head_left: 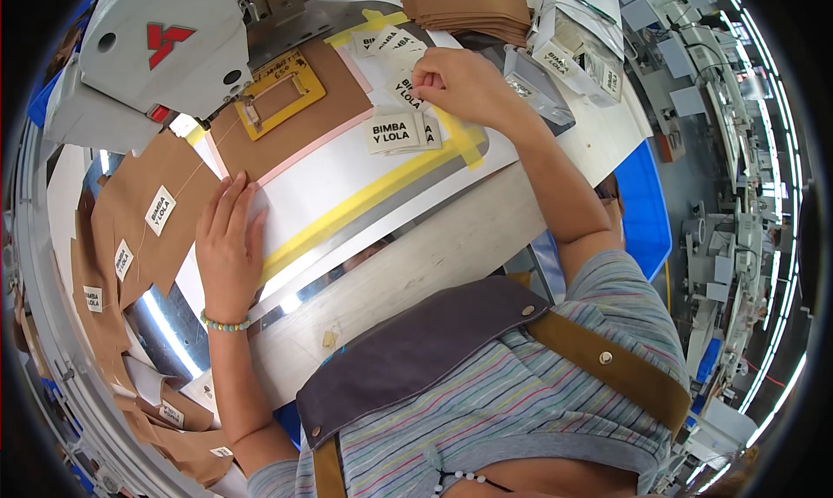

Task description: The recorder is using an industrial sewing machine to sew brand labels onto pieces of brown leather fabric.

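Observation:
My left hand lies flat with fingers outstretched, its fingertips on the near corner of a brown fabric panel edged by pink strips. On that panel rests a yellow rectangular frame, close to the needle area of a white sewing machine. Over on the right, my right hand is closed in a pinch at the edge of a white label with black print. Just below it sits a small stack of similar labels; more loose labels lie beyond.
Yellow tape borders the white work surface. Brown panels with labels, joined by thread, hang off to the left. A stack of brown pieces stands at the back, beside a box of labels. A blue bin is at right.

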{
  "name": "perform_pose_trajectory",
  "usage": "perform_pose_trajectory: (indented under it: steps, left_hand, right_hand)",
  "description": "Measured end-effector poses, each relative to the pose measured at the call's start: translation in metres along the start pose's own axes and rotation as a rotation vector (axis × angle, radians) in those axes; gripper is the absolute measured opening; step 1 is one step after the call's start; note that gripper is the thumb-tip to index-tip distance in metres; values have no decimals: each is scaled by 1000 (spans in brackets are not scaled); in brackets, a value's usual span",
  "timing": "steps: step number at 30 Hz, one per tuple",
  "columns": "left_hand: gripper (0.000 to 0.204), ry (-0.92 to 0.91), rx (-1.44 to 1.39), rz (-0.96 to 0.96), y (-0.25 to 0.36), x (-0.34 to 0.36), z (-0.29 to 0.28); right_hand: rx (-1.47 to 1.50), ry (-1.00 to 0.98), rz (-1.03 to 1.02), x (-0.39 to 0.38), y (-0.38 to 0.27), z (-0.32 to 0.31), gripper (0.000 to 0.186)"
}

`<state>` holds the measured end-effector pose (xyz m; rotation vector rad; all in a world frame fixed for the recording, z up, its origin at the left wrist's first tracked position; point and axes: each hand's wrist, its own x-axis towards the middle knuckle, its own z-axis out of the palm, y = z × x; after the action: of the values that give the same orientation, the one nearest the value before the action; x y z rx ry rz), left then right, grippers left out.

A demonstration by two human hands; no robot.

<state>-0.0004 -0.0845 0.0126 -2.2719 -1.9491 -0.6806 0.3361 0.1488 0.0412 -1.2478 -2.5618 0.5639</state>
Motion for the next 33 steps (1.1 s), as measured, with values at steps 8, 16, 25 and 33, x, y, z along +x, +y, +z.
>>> perform_pose_trajectory:
  steps: [8,16,25,33]
  left_hand:
    - [38,-45,-81,2,6,6,-18]
    - [32,-66,-163,99,17,50,-28]
    - [22,194,-153,224,-19,62,27]
    - [17,197,-260,134,-15,67,30]
  right_hand:
    - [-134,178,17,-7,-12,9,19]
    - [68,123,-120,18,-1,-11,20]
    - [-325,-86,-32,55,-56,-46,24]
    - [-337,-234,-60,34,-23,-33,21]
